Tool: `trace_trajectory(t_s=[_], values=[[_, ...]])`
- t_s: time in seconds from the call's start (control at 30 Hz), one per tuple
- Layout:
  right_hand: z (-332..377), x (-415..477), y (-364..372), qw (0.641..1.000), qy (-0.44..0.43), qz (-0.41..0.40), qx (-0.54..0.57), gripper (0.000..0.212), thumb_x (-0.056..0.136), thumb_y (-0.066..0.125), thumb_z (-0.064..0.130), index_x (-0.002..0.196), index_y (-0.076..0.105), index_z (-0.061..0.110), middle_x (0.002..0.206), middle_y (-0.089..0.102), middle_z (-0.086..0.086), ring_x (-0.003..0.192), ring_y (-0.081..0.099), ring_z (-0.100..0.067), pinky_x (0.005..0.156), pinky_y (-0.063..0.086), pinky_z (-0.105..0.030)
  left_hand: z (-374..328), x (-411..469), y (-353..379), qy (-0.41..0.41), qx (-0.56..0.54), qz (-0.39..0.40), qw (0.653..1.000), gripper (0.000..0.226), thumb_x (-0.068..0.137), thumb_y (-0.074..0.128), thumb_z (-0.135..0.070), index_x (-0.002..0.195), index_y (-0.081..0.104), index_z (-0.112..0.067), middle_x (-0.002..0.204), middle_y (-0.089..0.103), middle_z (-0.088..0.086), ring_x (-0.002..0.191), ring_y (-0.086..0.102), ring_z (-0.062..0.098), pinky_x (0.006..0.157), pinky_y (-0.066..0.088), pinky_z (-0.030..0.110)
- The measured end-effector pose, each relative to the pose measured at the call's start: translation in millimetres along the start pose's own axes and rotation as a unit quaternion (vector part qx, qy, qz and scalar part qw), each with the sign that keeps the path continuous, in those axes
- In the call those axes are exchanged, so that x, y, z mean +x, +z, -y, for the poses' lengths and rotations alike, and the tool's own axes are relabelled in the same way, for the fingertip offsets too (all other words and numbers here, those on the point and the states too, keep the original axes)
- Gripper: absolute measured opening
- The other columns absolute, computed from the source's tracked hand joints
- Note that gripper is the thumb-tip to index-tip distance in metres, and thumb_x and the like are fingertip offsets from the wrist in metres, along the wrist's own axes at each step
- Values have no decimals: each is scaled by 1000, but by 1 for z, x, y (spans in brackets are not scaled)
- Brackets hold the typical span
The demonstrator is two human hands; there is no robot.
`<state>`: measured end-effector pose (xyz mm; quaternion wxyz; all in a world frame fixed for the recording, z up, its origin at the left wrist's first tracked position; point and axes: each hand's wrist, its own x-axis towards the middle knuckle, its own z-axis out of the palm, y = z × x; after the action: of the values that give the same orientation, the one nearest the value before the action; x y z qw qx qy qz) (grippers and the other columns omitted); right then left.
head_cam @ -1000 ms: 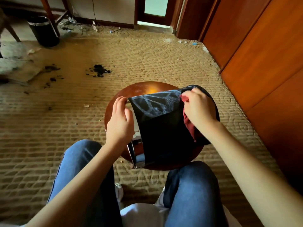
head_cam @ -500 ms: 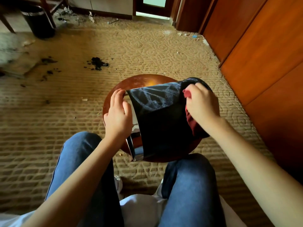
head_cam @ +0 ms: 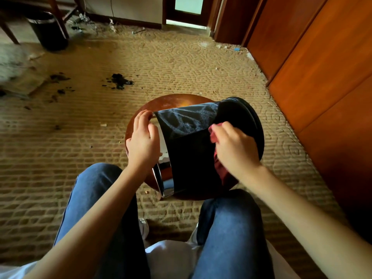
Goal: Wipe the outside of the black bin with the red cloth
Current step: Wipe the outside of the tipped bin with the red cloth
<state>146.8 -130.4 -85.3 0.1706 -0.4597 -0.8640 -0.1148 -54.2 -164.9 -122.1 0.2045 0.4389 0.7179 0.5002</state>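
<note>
The black cylindrical plastic bin (head_cam: 193,158) is lying on its side on the round brown wooden worktop (head_cam: 173,101). The right grip (head_cam: 235,150) is clutching the crumpled red cloth (head_cam: 219,170) against the bin's right flank, and the left grip (head_cam: 143,143) is clasping its left-hand rim.

I see a black round plastic bin (head_cam: 191,162) streaked with pale grey dust, a red cloth (head_cam: 220,174), a reddish-brown round wooden stool (head_cam: 171,102), tan carpet (head_cam: 60,158) in a pebbled weave, and blue denim jeans (head_cam: 231,228).

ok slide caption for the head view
Left hand holds the black bin while right hand wipes it with red cloth.
</note>
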Motion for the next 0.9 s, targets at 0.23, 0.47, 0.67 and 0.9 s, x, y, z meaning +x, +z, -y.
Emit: trace_trajectory(t_s=[0.23,0.47,0.67,0.9], values=[[-48,54,6,970,243,25,1,24,92,47,8,112,61,6,117,56,-13,101,58,-37,81,45,-41,1,-7,0,10,26,1,1000,58,85,21,-34,138,42,-24,147,38,-10,130,38,7,99,25,36],[45,-14,18,989,64,-92,98,35,72,71,2,107,68,1,88,66,-12,61,65,-27,43,49,-29,0,7,-1,-13,3,2,1000,57,85,22,-34,136,44,-22,144,40,-6,127,42,10,109,30,47],[-36,6,9,990,133,-34,28,35,86,50,10,117,65,13,100,62,-13,74,63,-38,56,50,-41,0,6,-1,-5,7,-2,1000,56,85,21,-33,135,45,-22,144,42,-8,125,43,10,109,29,47],[35,2,17,981,131,-69,125,33,81,55,4,111,66,5,93,63,-13,67,64,-35,49,49,-37,1,14,1,-23,-9,-6,1000,55,86,22,-33,135,45,-20,143,42,-5,128,41,11,110,29,47]])
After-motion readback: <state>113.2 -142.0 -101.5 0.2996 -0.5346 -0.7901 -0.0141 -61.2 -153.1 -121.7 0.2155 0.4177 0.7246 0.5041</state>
